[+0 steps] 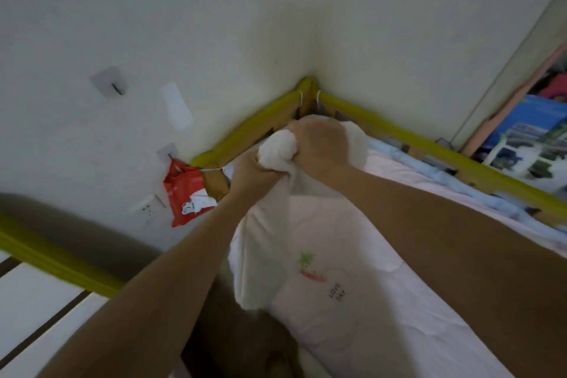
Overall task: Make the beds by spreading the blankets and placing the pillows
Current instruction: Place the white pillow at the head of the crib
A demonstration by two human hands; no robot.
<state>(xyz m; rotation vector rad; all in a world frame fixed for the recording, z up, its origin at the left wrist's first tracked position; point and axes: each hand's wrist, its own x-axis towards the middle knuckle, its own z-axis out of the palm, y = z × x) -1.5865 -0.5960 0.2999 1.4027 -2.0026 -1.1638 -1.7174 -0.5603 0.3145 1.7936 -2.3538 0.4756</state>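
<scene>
A pale pink blanket (pixel 352 301) with a small palm-tree print and the words "LOVE DAY" lies over the bed. A cream-white blanket (pixel 267 242) is bunched up at the bed's far corner and trails toward me along the left side. My left hand (pixel 248 173) grips the bunched cream cloth from the left. Over the same bunch, my right hand (pixel 322 144) clutches it from above, close to the corner of the yellow-padded bed rail (pixel 380 124). No pillow is visible.
White walls meet right behind the bed corner. A red and white bag (pixel 187 193) hangs on the left wall by a socket (pixel 147 209). A light blue cloth (pixel 435 178) lies along the right rail. Boxes and clutter (pixel 530 138) stand beyond it.
</scene>
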